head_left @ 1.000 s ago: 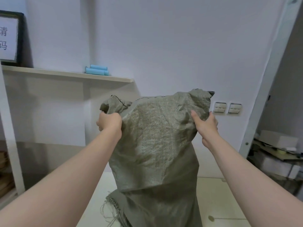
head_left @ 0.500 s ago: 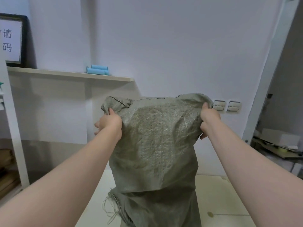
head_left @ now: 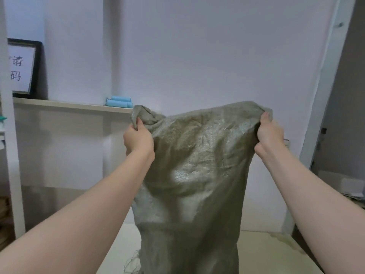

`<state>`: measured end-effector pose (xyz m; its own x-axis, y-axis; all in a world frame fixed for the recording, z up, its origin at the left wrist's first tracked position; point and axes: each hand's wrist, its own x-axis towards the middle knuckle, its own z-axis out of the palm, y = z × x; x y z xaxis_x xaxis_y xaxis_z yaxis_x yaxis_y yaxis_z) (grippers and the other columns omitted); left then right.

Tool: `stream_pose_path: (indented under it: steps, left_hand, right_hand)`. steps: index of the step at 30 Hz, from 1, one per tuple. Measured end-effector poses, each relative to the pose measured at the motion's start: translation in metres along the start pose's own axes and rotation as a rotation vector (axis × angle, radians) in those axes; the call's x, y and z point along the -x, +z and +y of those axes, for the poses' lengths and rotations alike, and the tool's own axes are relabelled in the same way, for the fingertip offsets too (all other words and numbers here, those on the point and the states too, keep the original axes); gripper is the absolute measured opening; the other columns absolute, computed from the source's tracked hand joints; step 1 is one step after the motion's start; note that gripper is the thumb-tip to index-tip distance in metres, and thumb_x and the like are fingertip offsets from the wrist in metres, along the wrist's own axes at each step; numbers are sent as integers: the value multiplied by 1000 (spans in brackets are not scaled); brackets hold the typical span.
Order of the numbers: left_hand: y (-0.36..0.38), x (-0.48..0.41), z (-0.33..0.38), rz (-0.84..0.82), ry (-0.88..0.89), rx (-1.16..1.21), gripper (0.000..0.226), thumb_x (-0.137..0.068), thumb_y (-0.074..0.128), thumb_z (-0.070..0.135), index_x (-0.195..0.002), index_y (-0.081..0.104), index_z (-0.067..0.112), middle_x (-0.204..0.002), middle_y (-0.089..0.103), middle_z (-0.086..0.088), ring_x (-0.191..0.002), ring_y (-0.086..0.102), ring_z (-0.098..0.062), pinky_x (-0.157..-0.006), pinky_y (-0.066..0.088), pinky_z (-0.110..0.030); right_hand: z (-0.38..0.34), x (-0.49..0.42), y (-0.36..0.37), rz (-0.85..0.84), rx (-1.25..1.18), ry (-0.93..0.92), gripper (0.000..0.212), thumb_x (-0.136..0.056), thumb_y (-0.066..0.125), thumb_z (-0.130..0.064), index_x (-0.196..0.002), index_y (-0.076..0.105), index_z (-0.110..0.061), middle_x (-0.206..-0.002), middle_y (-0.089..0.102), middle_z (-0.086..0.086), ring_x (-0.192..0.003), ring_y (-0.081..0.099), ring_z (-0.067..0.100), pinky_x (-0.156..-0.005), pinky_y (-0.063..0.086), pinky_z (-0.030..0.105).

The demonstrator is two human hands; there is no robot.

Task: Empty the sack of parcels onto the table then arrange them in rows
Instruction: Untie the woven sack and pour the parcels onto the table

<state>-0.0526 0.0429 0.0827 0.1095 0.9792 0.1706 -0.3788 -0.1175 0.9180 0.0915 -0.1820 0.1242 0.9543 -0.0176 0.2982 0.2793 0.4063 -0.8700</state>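
Observation:
A grey-green woven sack (head_left: 193,171) hangs upside down in front of me, its frayed open end down near the pale table (head_left: 262,252). My left hand (head_left: 139,140) grips the sack's upper left corner. My right hand (head_left: 269,133) grips the upper right corner. The top edge is stretched between both hands at about shelf height. No parcels show; the sack hides whatever lies under it.
A wall shelf (head_left: 69,104) on the left carries blue rolls (head_left: 119,101) and a framed sign (head_left: 21,66). A white post (head_left: 11,135) stands at far left. A white door frame (head_left: 324,95) and stacked boxes (head_left: 339,184) are on the right.
Both hands have lifted the sack's top corners and pulled them wider apart. My right hand moved from an open hold on the cloth to a closed grip at the corner.

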Motion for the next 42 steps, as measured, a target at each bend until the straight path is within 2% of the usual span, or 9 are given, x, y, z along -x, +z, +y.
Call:
stream_pose_path:
  steps: [5, 10, 13, 17, 21, 24, 29, 35, 42]
  left_hand:
    - [-18, -18, -31, 65, -109, -287, 44, -99, 38, 48, -112, 65, 16, -112, 65, -10, -109, 57, -34, -102, 42, -47]
    - [-19, -12, -39, -65, 8, -511, 47, -98, 36, 48, -120, 58, 13, -120, 61, -13, -114, 53, -37, -102, 41, -52]
    - [-24, -8, -38, -181, 82, -639, 71, -83, 48, 69, -129, 51, 15, -134, 53, -11, -131, 42, -34, -108, 31, -57]
    - [-31, 5, -29, -348, 133, -772, 120, -57, 56, 89, -142, 36, 8, -150, 36, -9, -143, 25, -30, -114, 14, -62]
    - [-34, 6, -29, -533, 40, -656, 158, -21, 57, 99, -150, 11, 20, -154, 30, -7, -139, 34, -30, -114, 23, -58]
    - [-30, 13, -25, -598, 54, -723, 170, -14, 60, 96, -152, -12, 26, -161, 12, -4, -147, 19, -28, -115, 19, -58]
    - [-25, 20, -26, -723, 214, -951, 148, -30, 53, 99, -151, 24, 19, -158, 27, -2, -147, 16, -26, -115, 16, -61]
    - [-23, 32, -40, -585, 423, -833, 56, -84, 47, 71, -124, 60, 34, -147, 45, 8, -144, 25, -24, -114, 6, -63]
    - [-14, 27, -33, -378, 333, -538, 52, -96, 36, 59, -122, 66, 26, -128, 64, -3, -127, 48, -34, -110, 29, -58]
  right_hand:
    - [34, -8, -13, 43, 512, 41, 44, -102, 35, -37, -130, 52, -7, -131, 53, 10, -122, 48, 32, -105, 36, 37]
    - [44, -2, -14, 17, 305, -32, 32, -93, 50, -33, -114, 50, -9, -108, 60, 8, -95, 59, 24, -82, 50, 35]
    - [37, 14, -5, -146, 414, -116, 69, -89, 62, -46, -136, 28, -9, -122, 50, 7, -105, 53, 20, -84, 41, 29]
    - [36, 26, 8, -238, 878, -117, 118, -71, 63, -74, -153, -4, -21, -156, 22, 14, -143, 17, 34, -112, 24, 55]
    - [44, 22, 11, -174, 1340, -116, 89, -72, 56, -78, -132, 46, -14, -139, 42, 17, -134, 24, 38, -95, 35, 54]
    - [49, 17, 18, -222, 1429, -61, 43, -86, 52, -61, -112, 55, -27, -136, 41, 17, -132, 27, 37, -97, 32, 54]
    - [51, 17, 14, -316, 1271, -201, 21, -97, 41, -41, -95, 49, -22, -114, 60, 10, -114, 51, 35, -102, 36, 56]
    - [53, 24, 6, -155, 1182, -249, 27, -104, 29, -36, -94, 45, -15, -114, 60, 11, -115, 52, 34, -111, 22, 56]
    - [49, 24, 21, -79, 830, -367, 35, -104, 30, -33, -75, 40, -17, -72, 43, -5, -87, 46, 25, -109, 27, 55]
